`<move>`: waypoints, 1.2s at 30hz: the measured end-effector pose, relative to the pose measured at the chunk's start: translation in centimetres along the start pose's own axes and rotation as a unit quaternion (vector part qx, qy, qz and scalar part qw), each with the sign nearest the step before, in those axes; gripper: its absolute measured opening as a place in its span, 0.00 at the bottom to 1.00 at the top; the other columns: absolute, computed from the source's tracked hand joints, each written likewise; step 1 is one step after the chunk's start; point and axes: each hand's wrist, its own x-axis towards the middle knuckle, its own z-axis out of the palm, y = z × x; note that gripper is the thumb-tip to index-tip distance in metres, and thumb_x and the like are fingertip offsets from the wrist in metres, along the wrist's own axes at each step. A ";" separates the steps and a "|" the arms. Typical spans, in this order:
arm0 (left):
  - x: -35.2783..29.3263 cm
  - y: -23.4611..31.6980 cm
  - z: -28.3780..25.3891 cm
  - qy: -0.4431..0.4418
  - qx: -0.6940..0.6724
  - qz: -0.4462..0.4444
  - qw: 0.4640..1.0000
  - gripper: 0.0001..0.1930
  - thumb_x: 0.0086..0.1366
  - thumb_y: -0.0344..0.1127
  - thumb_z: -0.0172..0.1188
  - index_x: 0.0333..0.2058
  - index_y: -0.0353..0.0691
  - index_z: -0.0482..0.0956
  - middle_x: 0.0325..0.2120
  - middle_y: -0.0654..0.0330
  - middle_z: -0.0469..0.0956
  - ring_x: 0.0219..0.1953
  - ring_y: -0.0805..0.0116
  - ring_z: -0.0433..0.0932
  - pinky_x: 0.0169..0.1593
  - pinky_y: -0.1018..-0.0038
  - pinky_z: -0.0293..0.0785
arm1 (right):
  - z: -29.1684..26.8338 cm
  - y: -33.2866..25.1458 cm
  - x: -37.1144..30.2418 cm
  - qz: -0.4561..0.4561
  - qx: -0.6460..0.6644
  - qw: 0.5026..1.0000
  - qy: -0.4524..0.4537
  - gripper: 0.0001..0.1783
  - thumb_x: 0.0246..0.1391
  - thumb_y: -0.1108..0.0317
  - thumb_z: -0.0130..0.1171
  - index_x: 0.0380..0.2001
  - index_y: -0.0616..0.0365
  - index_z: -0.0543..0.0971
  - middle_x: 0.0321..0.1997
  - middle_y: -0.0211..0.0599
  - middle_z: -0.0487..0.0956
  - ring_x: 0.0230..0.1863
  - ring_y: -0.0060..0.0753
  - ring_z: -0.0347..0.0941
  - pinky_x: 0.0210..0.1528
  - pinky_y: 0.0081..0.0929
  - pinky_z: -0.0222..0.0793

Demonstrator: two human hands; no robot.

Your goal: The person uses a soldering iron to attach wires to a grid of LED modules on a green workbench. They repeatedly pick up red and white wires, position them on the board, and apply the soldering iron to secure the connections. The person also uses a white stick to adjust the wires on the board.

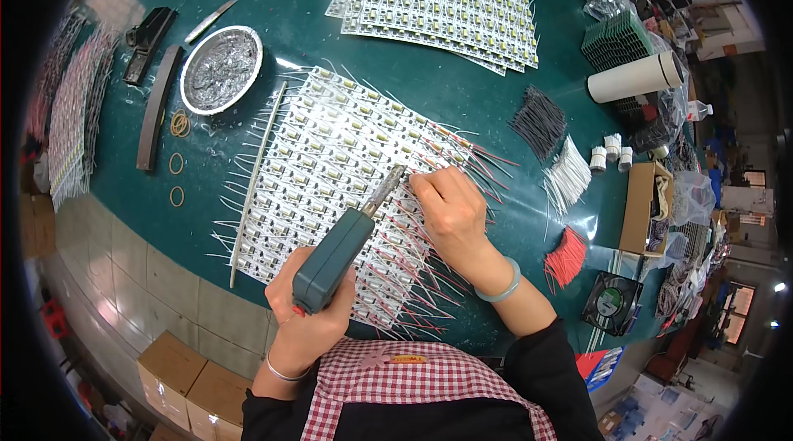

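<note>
My left hand [312, 321] is wrapped round the handle of a green soldering gun [334, 258]. Its metal tip points up and to the right, ending over a white circuit board panel [301, 164] close to my right fingertips. My right hand [450, 211] is in a pinch above the panel's right part. What those fingers hold is too small to make out. Rows of small components cover the panel, and thin white wires stick out along its left side. Red and white wires [421, 272] stand out along its right and lower right.
Upper left are a bowl of grey metallic material [221, 69], a knife [211, 21], a dark bar [159, 108] and rubber bands [177, 163]. More panels [438, 3] lie behind. At right are black wires [538, 123], white wires [567, 177], red wires [565, 258], a fan [611, 303] and a bottle [632, 78].
</note>
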 end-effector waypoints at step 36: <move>-0.4 0.1 -0.6 -0.001 -0.061 -0.070 0.996 0.11 0.57 0.20 0.71 0.39 0.27 0.83 0.32 0.57 0.82 0.31 0.75 0.79 0.34 0.77 0.75 | 0.4 -0.1 -0.3 0.014 -0.010 0.999 0.030 0.15 0.44 0.78 0.61 0.39 0.63 0.81 0.34 0.37 0.75 0.35 0.40 0.74 0.34 0.34 0.70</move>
